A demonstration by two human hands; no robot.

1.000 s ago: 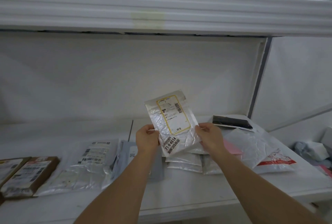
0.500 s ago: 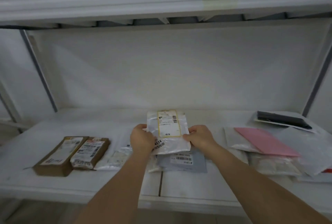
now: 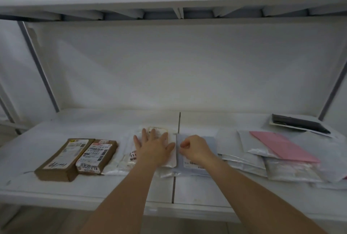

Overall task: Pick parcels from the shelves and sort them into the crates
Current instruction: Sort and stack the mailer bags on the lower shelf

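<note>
Left hand (image 3: 154,149): fingers straight and spread, palm pressed flat on a silvery, crinkled plastic mailer pouch with a yellow-bordered label (image 3: 158,134). The pouch lies flat on the white shelf board (image 3: 93,188), overlapping other clear film pouches (image 3: 127,160) beneath it.

Right hand (image 3: 195,149): fingers curled, thumb and forefinger pinched together at the right edge of the silvery pouch, just where it meets a flat grey-blue poly mailer (image 3: 195,166). Whether the pinch holds the pouch edge or the grey-blue mailer cannot be told.

Left of the hands: two brown cardboard boxes, the larger one (image 3: 60,160) with handwriting on its label, the smaller one (image 3: 95,156) touching it and carrying barcode stickers.

Right of the hands: overlapping grey and silver padded mailers (image 3: 242,151), smooth to wrinkled in surface, with a flat pink envelope (image 3: 281,147) on top. Further back at the right, a slim black oblong item (image 3: 300,124) rests on a white sheet.

A dark seam (image 3: 178,121) divides the shelf board near the centre.

Change from half a second ago: the silvery pouch was then held upright off the shelf, gripped by both hands at its lower corners. It is now laid down flat; the left hand has opened onto it and the right has shifted to its edge.
</note>
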